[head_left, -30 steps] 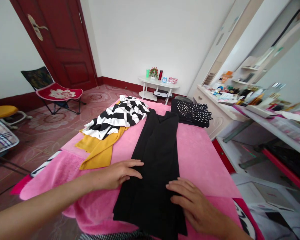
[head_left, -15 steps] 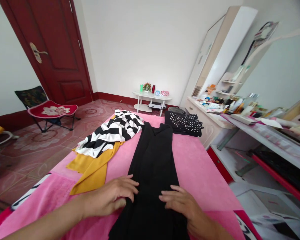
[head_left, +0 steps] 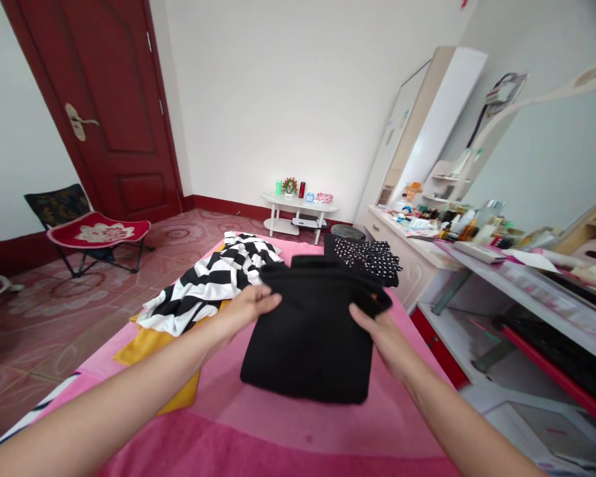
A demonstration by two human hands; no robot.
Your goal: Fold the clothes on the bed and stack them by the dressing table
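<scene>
A black garment (head_left: 310,338) lies doubled over on the pink blanket (head_left: 278,437) that covers the bed. My left hand (head_left: 251,306) grips its folded far edge at the left corner. At the right corner my right hand (head_left: 377,326) pinches that same edge. Both arms reach forward over the blanket. The folded edge is lifted slightly off the bed, while the near half lies flat.
A black-and-white striped garment (head_left: 213,285) lies over a yellow one (head_left: 153,344) to the left. A black polka-dot garment (head_left: 370,255) sits at the far end. A cluttered dresser (head_left: 457,245) stands right, a folding chair (head_left: 89,232) left, a small white table (head_left: 298,205) beyond, and a red door (head_left: 114,112).
The black garment lay full length with both hands flat on it; now its near part is folded over toward the far end and both hands hold the fold.
</scene>
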